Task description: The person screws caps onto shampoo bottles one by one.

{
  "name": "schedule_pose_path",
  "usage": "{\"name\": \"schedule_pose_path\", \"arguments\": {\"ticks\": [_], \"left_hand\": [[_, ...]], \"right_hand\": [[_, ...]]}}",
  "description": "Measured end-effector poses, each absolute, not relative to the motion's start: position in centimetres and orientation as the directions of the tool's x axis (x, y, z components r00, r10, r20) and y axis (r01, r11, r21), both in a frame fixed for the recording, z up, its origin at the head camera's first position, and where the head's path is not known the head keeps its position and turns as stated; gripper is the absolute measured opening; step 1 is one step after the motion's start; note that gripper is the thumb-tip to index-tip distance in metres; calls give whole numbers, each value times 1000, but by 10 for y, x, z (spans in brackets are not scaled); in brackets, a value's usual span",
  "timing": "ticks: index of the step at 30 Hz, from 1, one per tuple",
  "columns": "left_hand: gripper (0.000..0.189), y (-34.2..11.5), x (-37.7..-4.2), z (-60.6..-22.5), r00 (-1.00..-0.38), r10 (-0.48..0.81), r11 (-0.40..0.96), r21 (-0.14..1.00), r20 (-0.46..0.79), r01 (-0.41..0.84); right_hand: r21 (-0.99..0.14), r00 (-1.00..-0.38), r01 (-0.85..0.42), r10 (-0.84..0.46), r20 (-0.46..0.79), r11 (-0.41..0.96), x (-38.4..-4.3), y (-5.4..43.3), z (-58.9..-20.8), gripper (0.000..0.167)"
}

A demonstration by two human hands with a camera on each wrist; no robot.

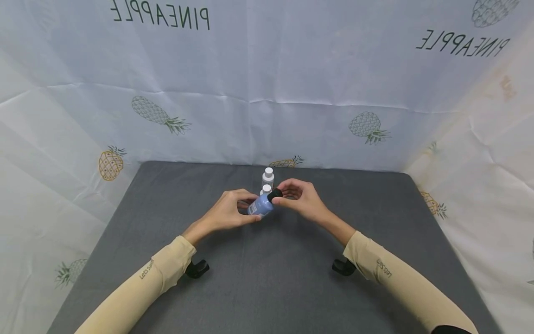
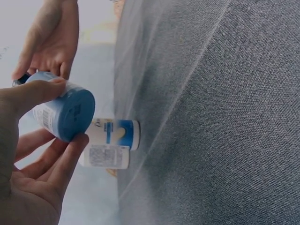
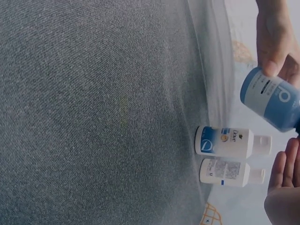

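A small blue bottle (image 1: 259,207) with a black cap (image 1: 274,195) is tilted in the air above the table, its cap pointing up and to the right. Around the lower part of the bottle, my left hand (image 1: 229,211) grips with thumb and fingers; the round blue base (image 2: 79,112) faces the left wrist camera. My right hand (image 1: 306,202) pinches the black cap between thumb and fingers. Just behind the blue bottle, two white bottles with white caps stand upright: one with a blue-and-white label (image 3: 225,140), the other showing a printed code label (image 3: 225,171).
Dark grey cloth covers the table (image 1: 250,278). A pale curtain (image 1: 250,69) printed with pineapples hangs behind the far edge and along both sides. Black wrist mounts (image 1: 197,269) sit under the beige sleeves (image 1: 384,269).
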State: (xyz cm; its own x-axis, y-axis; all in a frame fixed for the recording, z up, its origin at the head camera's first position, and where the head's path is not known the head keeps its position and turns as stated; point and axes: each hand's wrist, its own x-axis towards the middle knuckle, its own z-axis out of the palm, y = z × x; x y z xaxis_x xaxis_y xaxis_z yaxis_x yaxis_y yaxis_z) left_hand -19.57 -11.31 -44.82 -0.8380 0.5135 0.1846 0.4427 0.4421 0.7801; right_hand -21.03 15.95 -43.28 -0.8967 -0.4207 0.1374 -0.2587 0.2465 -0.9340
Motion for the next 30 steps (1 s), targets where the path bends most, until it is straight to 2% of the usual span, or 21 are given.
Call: {"name": "schedule_pose_path", "arguments": {"ticks": [19,24,30], "left_hand": [[48,-114,-196,-449,-831,523,444,770,192,458],[48,-114,-196,-452,-834,520,444,774,187,451],[49,-115,-198,-453,-836,515,443,777,188,447]], "right_hand": [[-938,-923,-230,-364,126,259,-210,153,-438,26],[-935,-922,-233,-368,125,267,-209,153,-440,27],[-943,-910,-233,-396,125,239,-211,155,-441,39]]}}
